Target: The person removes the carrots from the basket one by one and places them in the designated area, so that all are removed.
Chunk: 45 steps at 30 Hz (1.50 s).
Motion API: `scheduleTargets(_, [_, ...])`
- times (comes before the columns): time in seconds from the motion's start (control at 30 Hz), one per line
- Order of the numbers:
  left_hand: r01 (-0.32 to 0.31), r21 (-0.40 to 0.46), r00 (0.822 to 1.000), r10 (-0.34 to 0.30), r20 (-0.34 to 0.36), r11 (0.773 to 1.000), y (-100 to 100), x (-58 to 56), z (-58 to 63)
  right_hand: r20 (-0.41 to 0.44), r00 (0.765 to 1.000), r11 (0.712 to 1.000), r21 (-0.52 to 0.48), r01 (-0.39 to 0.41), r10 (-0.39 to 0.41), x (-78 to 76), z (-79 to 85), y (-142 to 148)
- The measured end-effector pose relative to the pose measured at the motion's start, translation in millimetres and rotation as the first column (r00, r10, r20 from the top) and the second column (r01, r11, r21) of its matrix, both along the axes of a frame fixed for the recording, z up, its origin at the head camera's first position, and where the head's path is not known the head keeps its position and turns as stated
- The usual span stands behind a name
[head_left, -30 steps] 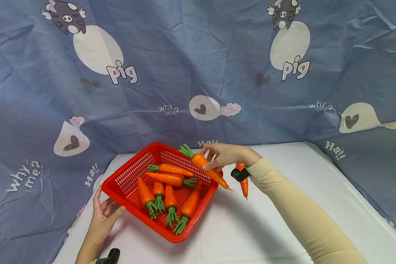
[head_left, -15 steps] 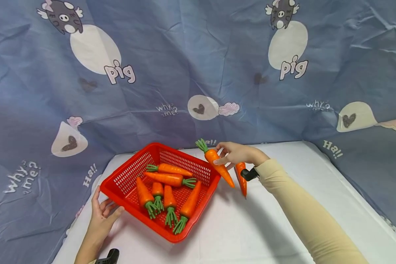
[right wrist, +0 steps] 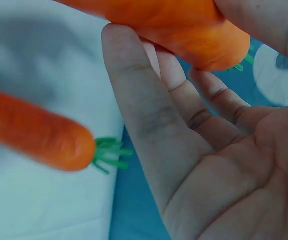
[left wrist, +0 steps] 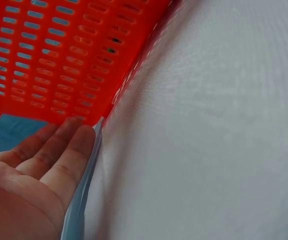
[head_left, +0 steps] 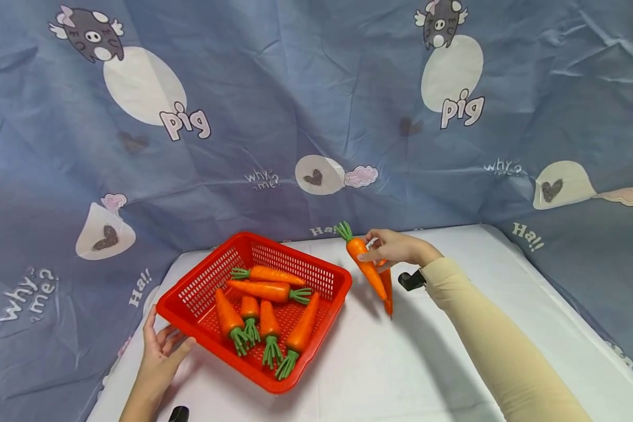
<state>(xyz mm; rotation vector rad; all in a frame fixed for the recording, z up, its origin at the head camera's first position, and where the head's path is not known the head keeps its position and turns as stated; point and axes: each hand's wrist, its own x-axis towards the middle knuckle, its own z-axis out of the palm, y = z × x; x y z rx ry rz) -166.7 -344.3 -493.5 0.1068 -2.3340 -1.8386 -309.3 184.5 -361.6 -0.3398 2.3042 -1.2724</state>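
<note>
My right hand [head_left: 395,247] pinches an orange carrot [head_left: 366,265] with green stalks, thumb on one side and fingers on the other. The carrot is held above the white table to the right of the red basket [head_left: 341,281], tip pointing down and right. Behind it lies a second carrot [head_left: 388,296], partly covered by the hand; its green top shows in the right wrist view. My left hand [head_left: 158,360] touches the basket's left corner, thumb near the rim. In the left wrist view its fingers [left wrist: 66,162] are fairly straight, tips against the slotted wall.
Inside the basket lie several carrots [head_left: 302,331] pointing different ways. A blue cloth [head_left: 274,105] printed with pigs hangs behind the table. The white tabletop [head_left: 358,363] reaches to the right and front of the basket.
My right hand has carried its carrot from over the basket's right rim rightward, clear of the basket and overlapping the carrot on the table. The left hand stays at the basket corner.
</note>
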Motion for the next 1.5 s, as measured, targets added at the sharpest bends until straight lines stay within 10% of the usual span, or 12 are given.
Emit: scheduleTargets(1.5, [0.009,-0.011,1.000,-0.009,-0.008,1.000,-1.0,-1.7,-0.5,0.128,0.966,0.974,0.035,0.222,-0.225,-1.7,-44.8,68.2])
